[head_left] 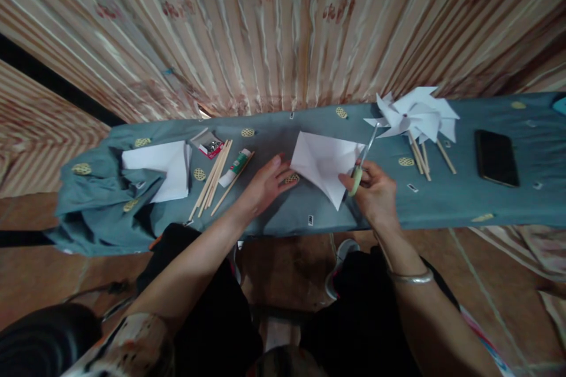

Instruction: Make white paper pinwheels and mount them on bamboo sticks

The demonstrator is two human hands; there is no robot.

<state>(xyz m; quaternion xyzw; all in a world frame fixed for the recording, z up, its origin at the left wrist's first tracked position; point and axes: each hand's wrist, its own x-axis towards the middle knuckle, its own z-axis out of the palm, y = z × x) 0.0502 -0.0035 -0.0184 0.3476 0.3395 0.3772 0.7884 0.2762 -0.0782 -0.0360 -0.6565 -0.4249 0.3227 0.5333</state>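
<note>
A creased white paper square point(325, 162) lies in front of me on the cloth-covered table. My right hand point(375, 191) is closed round a pair of scissors point(357, 177) with pale green handles, at the paper's right edge; the blades point up and away from me. Close by the paper's left corner, my left hand point(270, 181) has its fingers stretched out and holds nothing. Whether its fingertips touch the paper I cannot tell.
White paper pinwheels point(418, 115) with wooden sticks lie at the right, beside a black phone point(496, 158). Left of my hands are a glue stick point(236, 167), several wooden sticks point(213, 179), a small packet point(207, 144) and stacked white paper point(170, 172). A striped curtain point(283, 29) hangs behind.
</note>
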